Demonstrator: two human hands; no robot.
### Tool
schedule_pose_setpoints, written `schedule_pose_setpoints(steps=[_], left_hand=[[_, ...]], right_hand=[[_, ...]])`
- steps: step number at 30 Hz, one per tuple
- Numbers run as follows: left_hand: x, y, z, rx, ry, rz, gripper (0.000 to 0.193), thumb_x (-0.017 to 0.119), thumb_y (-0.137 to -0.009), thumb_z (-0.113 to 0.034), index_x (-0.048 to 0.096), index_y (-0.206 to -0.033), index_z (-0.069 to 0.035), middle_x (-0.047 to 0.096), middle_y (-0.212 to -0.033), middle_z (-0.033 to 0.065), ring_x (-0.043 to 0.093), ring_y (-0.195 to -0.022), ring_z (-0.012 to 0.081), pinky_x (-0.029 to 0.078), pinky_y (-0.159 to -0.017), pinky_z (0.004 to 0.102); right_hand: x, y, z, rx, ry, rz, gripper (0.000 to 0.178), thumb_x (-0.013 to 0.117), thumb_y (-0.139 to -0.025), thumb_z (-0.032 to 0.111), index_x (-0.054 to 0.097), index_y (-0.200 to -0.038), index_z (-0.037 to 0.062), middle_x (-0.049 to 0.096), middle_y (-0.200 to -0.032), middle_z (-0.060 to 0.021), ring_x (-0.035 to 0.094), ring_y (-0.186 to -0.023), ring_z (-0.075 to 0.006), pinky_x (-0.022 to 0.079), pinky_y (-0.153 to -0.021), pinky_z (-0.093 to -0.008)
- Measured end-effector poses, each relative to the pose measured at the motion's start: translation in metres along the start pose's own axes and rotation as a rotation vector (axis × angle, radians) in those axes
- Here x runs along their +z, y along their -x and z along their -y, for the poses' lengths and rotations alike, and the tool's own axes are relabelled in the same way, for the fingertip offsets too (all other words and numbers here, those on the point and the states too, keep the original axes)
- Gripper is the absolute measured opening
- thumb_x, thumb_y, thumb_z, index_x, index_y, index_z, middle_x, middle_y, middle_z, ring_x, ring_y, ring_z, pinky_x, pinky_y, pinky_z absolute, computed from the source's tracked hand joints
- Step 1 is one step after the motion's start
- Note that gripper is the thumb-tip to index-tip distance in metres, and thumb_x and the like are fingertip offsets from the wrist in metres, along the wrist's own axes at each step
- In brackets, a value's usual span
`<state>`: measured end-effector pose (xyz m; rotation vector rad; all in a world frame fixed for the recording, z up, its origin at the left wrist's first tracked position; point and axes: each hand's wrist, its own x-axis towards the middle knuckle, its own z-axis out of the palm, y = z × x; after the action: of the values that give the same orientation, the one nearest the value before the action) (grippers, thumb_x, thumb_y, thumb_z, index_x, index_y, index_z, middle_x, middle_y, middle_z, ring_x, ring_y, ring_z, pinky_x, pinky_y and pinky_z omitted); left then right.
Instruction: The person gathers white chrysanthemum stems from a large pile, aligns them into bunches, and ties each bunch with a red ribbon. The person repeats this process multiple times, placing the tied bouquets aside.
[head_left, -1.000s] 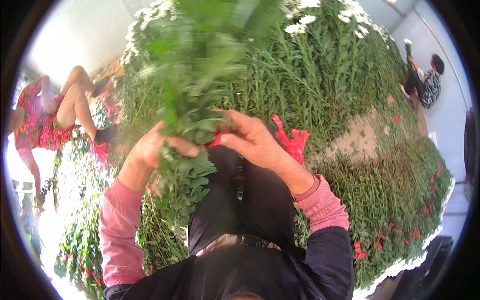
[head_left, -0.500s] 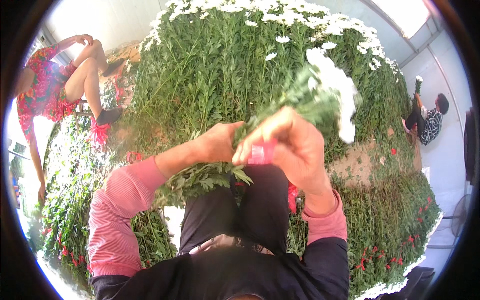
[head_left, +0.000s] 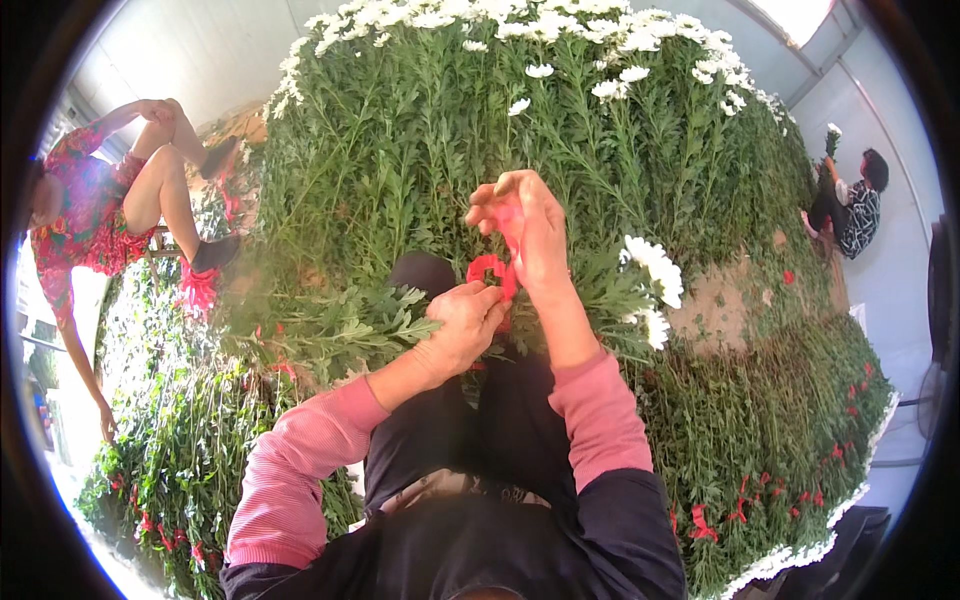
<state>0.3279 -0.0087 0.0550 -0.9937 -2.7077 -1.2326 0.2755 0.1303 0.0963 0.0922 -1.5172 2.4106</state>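
Note:
A bunch of white chrysanthemums (head_left: 655, 280) lies sideways across my lap, blossoms to the right and leafy stems to the left. My left hand (head_left: 462, 325) is closed over the middle of the bunch, pinching a red ribbon (head_left: 490, 268) that forms a small loop there. Just above and to the right, my right hand (head_left: 525, 225) is raised with its fingers curled; the ribbon runs up into its palm. Whether the left hand also grips the stems underneath is hidden.
Ahead of me rises a large heap of white chrysanthemums (head_left: 400, 150). Bunches tied with red ribbon (head_left: 703, 522) lie at right and lower left. A person in a floral outfit (head_left: 90, 200) sits at left; another person (head_left: 862, 220) holds flowers at far right.
The bunch has swung down from a raised, tilted position to lie across my lap. My right hand has moved up and left off the stems, drawing the red ribbon out.

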Motion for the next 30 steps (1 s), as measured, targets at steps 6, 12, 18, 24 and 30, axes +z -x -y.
schedule_pose_setpoints(steps=[6, 12, 18, 24, 30], left_hand=[[0.01, -0.004, 0.008, 0.206, -0.091, -0.176, 0.007, 0.068, -0.086, -0.01, 0.065, -0.09, -0.006, 0.06, -0.077, 0.0116, 0.062, -0.077, 0.0332, 0.049, -0.066, 0.0448], [0.008, 0.001, 0.006, 0.228, -0.102, -0.12, 0.009, 0.066, -0.079, -0.003, 0.064, -0.088, -0.005, 0.063, -0.08, 0.014, 0.063, -0.079, 0.033, 0.051, -0.066, 0.043], [-0.021, 0.007, -0.012, -0.188, 0.55, -0.116, 0.014, 0.061, -0.093, -0.007, 0.07, -0.1, 0.0, 0.071, -0.092, 0.0106, 0.066, -0.086, 0.022, 0.052, -0.081, 0.0321], [-0.047, -0.024, 0.0, -0.529, 0.873, 0.064, 0.025, 0.053, -0.099, -0.018, 0.069, -0.105, 0.0, 0.071, -0.095, 0.0056, 0.064, -0.092, 0.0127, 0.048, -0.09, 0.0293], [-0.044, -0.04, -0.001, -0.391, 0.842, 0.257, 0.028, 0.05, -0.099, -0.022, 0.068, -0.101, -0.001, 0.069, -0.094, 0.0037, 0.061, -0.09, 0.0115, 0.046, -0.086, 0.0267]], right_hand=[[-0.021, 0.031, 0.022, 0.237, 1.394, 0.209, 0.045, 0.061, -0.093, 0.048, 0.067, -0.107, 0.0057, 0.074, -0.09, -0.0139, 0.071, -0.085, -0.0326, 0.054, -0.075, -0.0419], [-0.021, 0.039, 0.004, 0.1, 1.184, 0.226, 0.03, 0.065, -0.089, 0.037, 0.075, -0.095, 0.0099, 0.073, -0.085, -0.0111, 0.07, -0.077, -0.0312, 0.053, -0.072, -0.0396], [-0.039, 0.051, -0.001, 0.171, 0.303, -0.053, 0.015, 0.061, -0.097, 0.011, 0.071, -0.102, 0.0018, 0.067, -0.079, 0.0, 0.059, -0.069, -0.0072, 0.047, -0.064, -0.0217], [-0.049, 0.056, 0.006, 0.155, -0.11, 0.107, 0.018, 0.057, -0.101, 0.016, 0.069, -0.106, 0.0039, 0.068, -0.085, -0.0006, 0.059, -0.075, -0.007, 0.048, -0.068, -0.0215], [-0.054, 0.059, 0.005, 0.118, -0.209, 0.224, 0.021, 0.056, -0.102, 0.019, 0.066, -0.111, 0.0039, 0.071, -0.092, -0.0063, 0.065, -0.084, -0.0147, 0.053, -0.076, -0.0293]])
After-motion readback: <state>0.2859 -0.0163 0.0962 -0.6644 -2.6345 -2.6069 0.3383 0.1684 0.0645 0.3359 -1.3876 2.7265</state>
